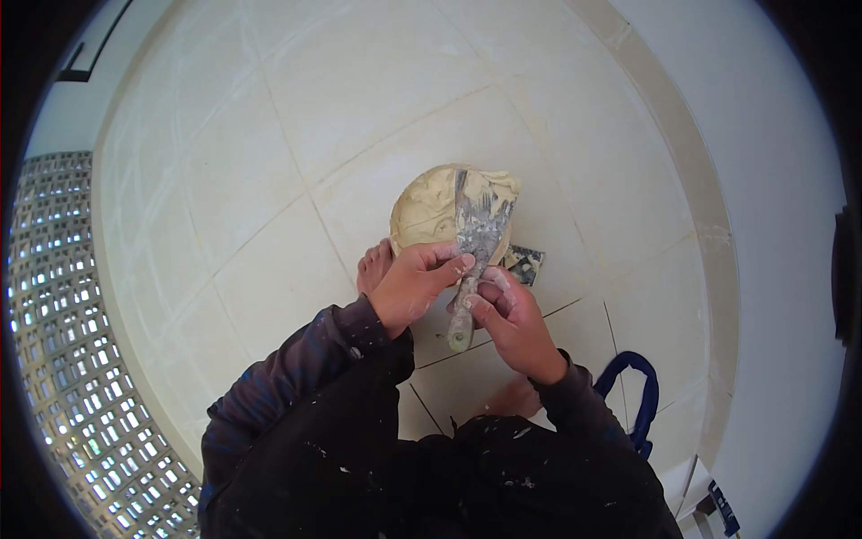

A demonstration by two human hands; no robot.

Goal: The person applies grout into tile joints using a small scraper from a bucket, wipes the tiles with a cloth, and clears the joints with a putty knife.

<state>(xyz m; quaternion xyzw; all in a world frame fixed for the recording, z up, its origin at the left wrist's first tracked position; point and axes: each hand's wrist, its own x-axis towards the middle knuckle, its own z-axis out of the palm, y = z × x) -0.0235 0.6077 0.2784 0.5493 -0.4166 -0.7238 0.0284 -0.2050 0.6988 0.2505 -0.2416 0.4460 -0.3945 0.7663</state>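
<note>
Both hands are at one putty knife (pixel 480 229), its broad blade smeared with cream-coloured paste and pointing away from me. My left hand (pixel 413 286) pinches it near the neck, the thumb lying on the base of the blade. Around the spattered handle (pixel 461 316), the fingers of my right hand (pixel 516 325) are closed. Beneath the blade stands a round tub of cream paste (pixel 422 208), whose right side the knife partly hides. A flat dark piece (pixel 526 265) with cream smears lies just right of the tub; its kind is unclear.
Pale floor tiles (pixel 242 171) with darker joints surround the tub. A loop of dark blue cloth or strap (pixel 642 377) lies at the right. Pierced blockwork (pixel 85 377) runs along the left, and a white wall (pixel 763 180) with beige skirting along the right. My bare foot (pixel 373 267) is beside the tub.
</note>
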